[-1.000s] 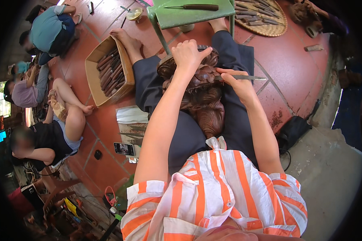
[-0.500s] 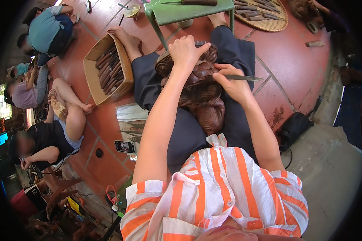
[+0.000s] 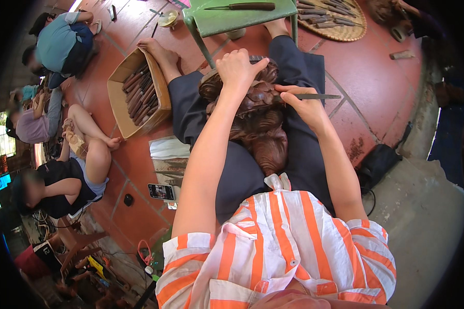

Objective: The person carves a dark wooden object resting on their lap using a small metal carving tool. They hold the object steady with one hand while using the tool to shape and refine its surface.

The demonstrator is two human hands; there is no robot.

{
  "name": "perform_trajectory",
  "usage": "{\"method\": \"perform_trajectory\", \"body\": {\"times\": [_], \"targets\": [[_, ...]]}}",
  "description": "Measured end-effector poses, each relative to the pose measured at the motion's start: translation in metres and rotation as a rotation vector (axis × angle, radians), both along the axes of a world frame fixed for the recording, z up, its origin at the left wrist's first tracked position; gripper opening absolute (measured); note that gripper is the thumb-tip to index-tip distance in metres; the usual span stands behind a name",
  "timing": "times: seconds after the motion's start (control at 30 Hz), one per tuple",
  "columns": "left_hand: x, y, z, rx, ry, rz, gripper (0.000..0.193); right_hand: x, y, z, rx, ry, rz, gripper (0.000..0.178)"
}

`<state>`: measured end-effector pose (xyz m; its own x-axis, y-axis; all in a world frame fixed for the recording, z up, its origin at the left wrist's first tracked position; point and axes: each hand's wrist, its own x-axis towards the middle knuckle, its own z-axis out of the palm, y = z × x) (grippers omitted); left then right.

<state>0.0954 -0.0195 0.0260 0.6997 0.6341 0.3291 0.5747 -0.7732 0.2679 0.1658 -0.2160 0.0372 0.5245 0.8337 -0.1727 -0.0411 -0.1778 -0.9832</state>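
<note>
A dark brown carved wooden figure (image 3: 260, 129) lies lengthwise on my lap, over dark trousers. My left hand (image 3: 237, 69) presses down on its far upper end, fingers curled over the carving. My right hand (image 3: 304, 103) grips a slim carving chisel (image 3: 314, 96), whose shaft points right while its tip meets the wood near the figure's middle. My bare feet rest on the red tiled floor under a green stool (image 3: 232, 18).
A cardboard box (image 3: 139, 92) of chisels stands at my left. A round woven tray (image 3: 335, 18) of tools lies beyond at right. A phone (image 3: 161, 191) and papers lie on the floor. Other people sit at the left. A black bag (image 3: 379, 162) lies at right.
Both hands stay on the carving with only slight shifts. The view has tilted a little, so the stool and tray sit higher in the picture.
</note>
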Motion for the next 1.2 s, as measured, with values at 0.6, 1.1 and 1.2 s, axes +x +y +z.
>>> {"method": "perform_trajectory", "body": {"times": [0.6, 1.1, 1.2], "targets": [[-0.002, 0.0, 0.002, 0.007, -0.035, -0.02, 0.052, 0.003, 0.0, -0.002, 0.017, -0.035, 0.028, 0.027], [-0.003, 0.003, 0.0, 0.06, -0.051, -0.012, 0.052, -0.008, 0.005, 0.012, -0.022, -0.207, 0.041, 0.025], [-0.003, 0.002, 0.001, 0.04, -0.035, -0.015, 0.054, 0.002, -0.001, -0.004, 0.033, -0.051, 0.03, 0.024]]}}
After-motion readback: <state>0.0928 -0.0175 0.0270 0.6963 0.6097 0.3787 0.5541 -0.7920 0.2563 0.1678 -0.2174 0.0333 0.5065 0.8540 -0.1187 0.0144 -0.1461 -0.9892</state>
